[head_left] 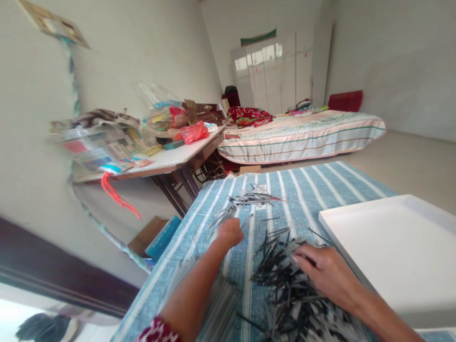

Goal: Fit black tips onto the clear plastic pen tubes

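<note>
Black and grey thin strips [295, 294] lie in a loose, tangled pile on the blue striped cloth [302, 190]. At the pile's upper right edge, my right hand [326, 268] is closed, thumb and forefinger pinched on thin strips; the fingertips are partly hidden. My left hand [230, 232] is closed beside a small bunch of grey strips [224, 216], and what it holds is hidden. Beneath my left forearm lie straighter grey strips [221, 308], laid side by side. Farther back sits another small heap of dark and grey strips [252, 198].
A white shallow tray [399, 247] stands to the right of the pile. Along the left wall, a sewing table [171, 166] carries a clear plastic box [103, 142] and several bags. Behind are a bed [302, 137] and a white wardrobe [274, 76].
</note>
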Demonstrator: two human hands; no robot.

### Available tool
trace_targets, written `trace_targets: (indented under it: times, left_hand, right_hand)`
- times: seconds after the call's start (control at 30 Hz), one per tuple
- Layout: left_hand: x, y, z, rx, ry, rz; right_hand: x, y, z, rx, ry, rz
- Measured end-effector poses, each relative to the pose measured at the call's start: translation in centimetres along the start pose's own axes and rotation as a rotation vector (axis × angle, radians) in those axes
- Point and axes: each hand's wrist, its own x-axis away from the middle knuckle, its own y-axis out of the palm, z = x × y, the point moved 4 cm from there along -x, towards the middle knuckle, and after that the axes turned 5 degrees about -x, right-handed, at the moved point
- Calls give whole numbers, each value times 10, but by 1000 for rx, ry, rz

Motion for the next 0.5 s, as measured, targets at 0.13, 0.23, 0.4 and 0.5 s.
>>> trace_targets:
  times: [0.13,0.23,0.4,0.5]
  left_hand:
    - [66,2,30,129,165,70]
    - [113,13,47,360,277,109]
    - [141,32,52,693,256,127]
    - [139,40,49,777,244,132]
  right_hand:
    - [-2,-12,-1,-177,79,83]
    - [-1,-8,2,-330,171,33]
    - [4,12,4,-539,213,-196]
    - [7,22,3,-606,214,-301]
